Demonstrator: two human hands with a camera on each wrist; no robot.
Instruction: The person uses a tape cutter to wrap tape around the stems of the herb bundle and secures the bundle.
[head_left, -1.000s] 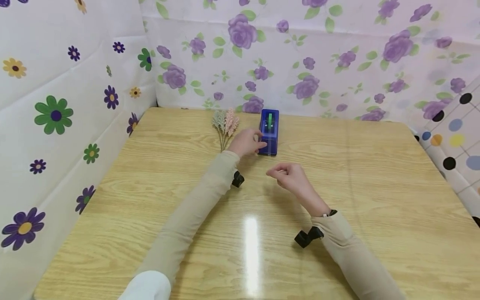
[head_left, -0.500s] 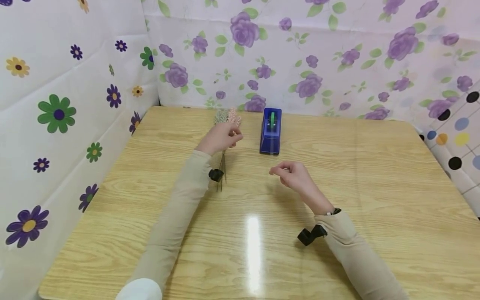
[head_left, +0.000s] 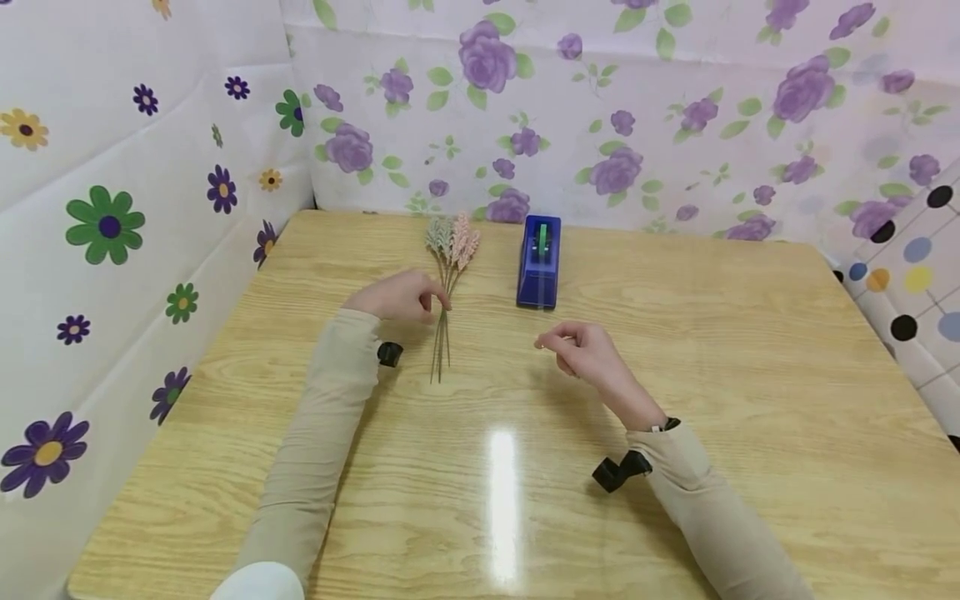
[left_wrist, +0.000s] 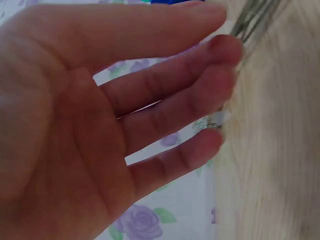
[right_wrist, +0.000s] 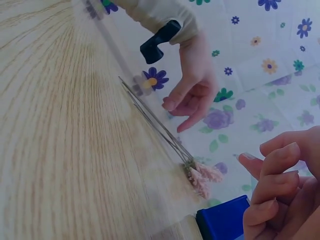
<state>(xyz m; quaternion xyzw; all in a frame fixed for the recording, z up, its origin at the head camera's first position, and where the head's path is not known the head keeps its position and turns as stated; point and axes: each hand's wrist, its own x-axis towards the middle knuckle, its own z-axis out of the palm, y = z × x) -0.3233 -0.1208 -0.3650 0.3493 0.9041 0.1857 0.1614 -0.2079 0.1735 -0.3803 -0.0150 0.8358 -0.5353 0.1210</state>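
Observation:
In the head view, my left hand (head_left: 401, 297) is beside a bunch of artificial flower stems (head_left: 441, 333), its fingertips at the stems. The left wrist view shows its fingers (left_wrist: 165, 82) relaxed and slightly bent, with nothing in the palm. Pink and grey-green flower heads (head_left: 453, 240) point toward the back wall. A blue tape dispenser (head_left: 538, 267) with a green roll stands to their right. Nearer to me, my right hand (head_left: 588, 350) hovers over the table with loosely curled fingers (right_wrist: 275, 185); I see nothing held in them.
The wooden table (head_left: 750, 400) reaches back to a floral cloth wall (head_left: 570, 108). Another flowered cloth (head_left: 135, 275) hangs along its left side, and a dotted one (head_left: 911, 275) on the right. Each wrist wears a black camera mount (head_left: 621, 471).
My left hand has moved left from the tape dispenser, passed over the flowers and come down beside their stems. My right hand has stayed nearly still.

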